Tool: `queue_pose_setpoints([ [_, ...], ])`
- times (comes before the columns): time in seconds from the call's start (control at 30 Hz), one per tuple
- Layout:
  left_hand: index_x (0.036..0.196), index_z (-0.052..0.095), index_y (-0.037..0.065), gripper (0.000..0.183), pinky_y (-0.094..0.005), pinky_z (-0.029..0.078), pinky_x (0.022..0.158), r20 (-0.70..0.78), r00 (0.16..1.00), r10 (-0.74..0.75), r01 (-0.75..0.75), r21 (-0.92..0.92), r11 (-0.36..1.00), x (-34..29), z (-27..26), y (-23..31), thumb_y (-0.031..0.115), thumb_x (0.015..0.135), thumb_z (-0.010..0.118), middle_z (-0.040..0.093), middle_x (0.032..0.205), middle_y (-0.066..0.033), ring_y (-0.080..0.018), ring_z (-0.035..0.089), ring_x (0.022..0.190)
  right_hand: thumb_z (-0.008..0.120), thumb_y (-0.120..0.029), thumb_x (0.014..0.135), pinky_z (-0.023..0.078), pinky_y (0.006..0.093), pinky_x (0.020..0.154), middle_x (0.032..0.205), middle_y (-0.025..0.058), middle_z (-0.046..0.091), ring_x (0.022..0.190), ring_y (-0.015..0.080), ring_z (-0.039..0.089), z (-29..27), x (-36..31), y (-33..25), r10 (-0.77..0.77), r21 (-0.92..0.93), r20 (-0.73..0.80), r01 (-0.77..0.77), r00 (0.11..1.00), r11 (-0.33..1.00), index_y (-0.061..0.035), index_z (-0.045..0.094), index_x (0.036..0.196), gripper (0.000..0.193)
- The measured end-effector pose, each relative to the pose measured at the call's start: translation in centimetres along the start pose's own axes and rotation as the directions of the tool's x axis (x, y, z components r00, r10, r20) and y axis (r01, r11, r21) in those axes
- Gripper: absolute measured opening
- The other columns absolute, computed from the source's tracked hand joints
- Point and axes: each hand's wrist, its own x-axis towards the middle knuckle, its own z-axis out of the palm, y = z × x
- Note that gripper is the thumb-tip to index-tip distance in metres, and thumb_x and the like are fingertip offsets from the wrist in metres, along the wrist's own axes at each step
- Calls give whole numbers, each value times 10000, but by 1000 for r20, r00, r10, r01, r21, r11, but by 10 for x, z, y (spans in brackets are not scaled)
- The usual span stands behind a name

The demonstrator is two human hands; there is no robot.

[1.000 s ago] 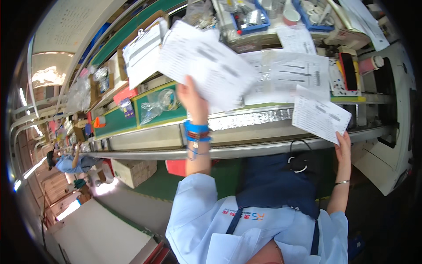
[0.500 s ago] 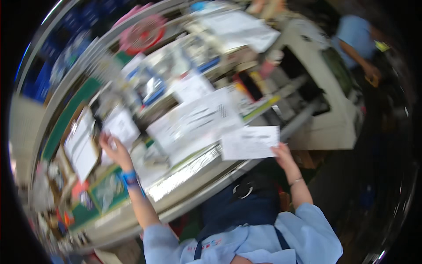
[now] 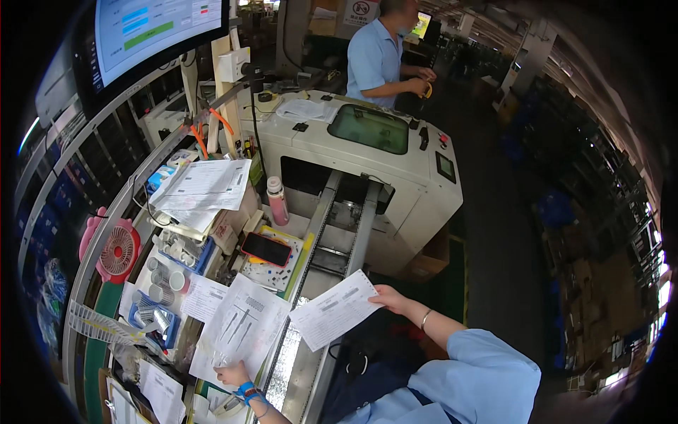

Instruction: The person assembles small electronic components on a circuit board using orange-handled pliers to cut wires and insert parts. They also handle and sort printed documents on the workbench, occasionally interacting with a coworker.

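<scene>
My right hand (image 3: 390, 297) pinches the right edge of a printed sheet of paper (image 3: 334, 309), holding it tilted over the conveyor rails. To its left lies a larger printed sheet (image 3: 244, 321) with long dark lines on it, and the two sheets meet or overlap at their edges. At that larger sheet's lower edge is my left hand (image 3: 232, 374), fingers closed on the paper, a blue band on its wrist. Beyond the sheets, a phone (image 3: 266, 249) lies on a white-and-yellow board.
A white machine (image 3: 417, 177) stands ahead, its conveyor (image 3: 332, 258) running toward me. On the bench are a pink bottle (image 3: 277, 201), blue trays of parts (image 3: 159, 321), a pink fan (image 3: 119, 249) and stacked papers (image 3: 201, 187). A monitor (image 3: 155, 35) hangs upper left. A co-worker (image 3: 378, 60) stands behind the machine.
The view has swung up and right, bringing the machine and monitor into sight. My left hand, open and apart before, is now closed on the larger sheet. My right hand keeps its sheet.
</scene>
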Motion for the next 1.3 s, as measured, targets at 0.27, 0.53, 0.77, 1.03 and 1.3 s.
queue_pose_setpoints([
  [0.27,1040,383,-53,671,-413,396,862,146,989,34,-8,-179,984,6,-18,10,151,499,725,462,1041,-281,-420,475,955,547,-21,756,452,277,758,943,83,584,845,156,570,-8,-8,-10,-17,30,-50,19,999,999,29,524,1005,255],
  [0.53,929,486,-51,350,-348,409,778,128,970,205,-144,-376,915,21,-4,-10,139,669,622,557,900,-203,-298,546,835,550,-24,755,449,267,744,934,74,583,834,145,567,-5,6,-10,-47,21,7,47,999,999,28,531,998,249],
  [0.77,1136,364,-104,403,-303,348,859,-49,969,243,-208,-697,687,-15,-26,-31,125,831,495,467,1081,-194,-243,464,954,537,-30,768,450,268,778,968,83,577,867,152,568,8,6,-13,-59,81,48,55,997,995,22,508,1023,262],
  [1.03,1198,319,-77,455,-315,326,903,-74,991,111,-127,-779,614,-59,-19,-83,136,835,493,410,1180,-188,-245,430,1043,550,-39,770,448,269,795,979,82,578,887,156,566,38,13,-10,-72,67,141,63,987,996,12,510,1036,274],
  [1.3,1201,314,-98,494,-319,322,924,41,999,31,15,-814,581,-72,-18,-102,149,823,516,405,1190,-207,-251,419,1079,556,-45,753,445,271,779,973,83,573,884,154,557,69,44,-16,-57,-21,205,63,977,998,24,512,1024,283],
])
